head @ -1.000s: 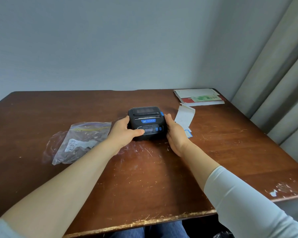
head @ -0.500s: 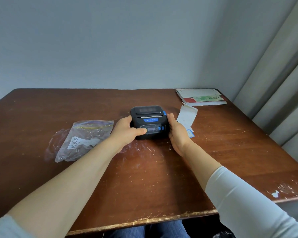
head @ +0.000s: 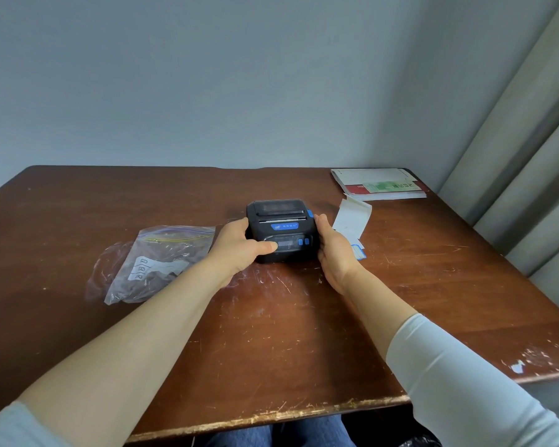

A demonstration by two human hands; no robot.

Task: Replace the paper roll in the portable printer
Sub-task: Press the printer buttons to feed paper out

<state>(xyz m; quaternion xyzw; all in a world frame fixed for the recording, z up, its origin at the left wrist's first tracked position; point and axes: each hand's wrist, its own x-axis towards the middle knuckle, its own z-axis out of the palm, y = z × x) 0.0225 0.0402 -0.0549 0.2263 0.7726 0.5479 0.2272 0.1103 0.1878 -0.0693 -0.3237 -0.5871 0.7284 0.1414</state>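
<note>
- The portable printer point(head: 279, 232), a black box with blue buttons, sits flat on the brown tabletop point(head: 271, 333), roughly midway between the left and right edges and nearer the far edge than the near one.
- Its lid is closed; the display and blue buttons face the near edge, toward the person, and the paper slot lies on the far half of its top.
- The slot and the printer's broader side run left to right, parallel with the near edge.
- The left hand point(head: 239, 246) clasps the printer's left side, thumb laid across the front panel beside the display.
- The right hand point(head: 334, 250) presses flat against the printer's right side, fingers pointing toward the far edge, near the blue latch at that corner.
- A loose strip of white paper point(head: 350, 222) lies just right of the right hand, angled toward the far right corner.
- A clear zip bag point(head: 155, 259) lies flat on the left, near the left wrist.
- A stack of booklets point(head: 380, 185) rests in the far right corner.
</note>
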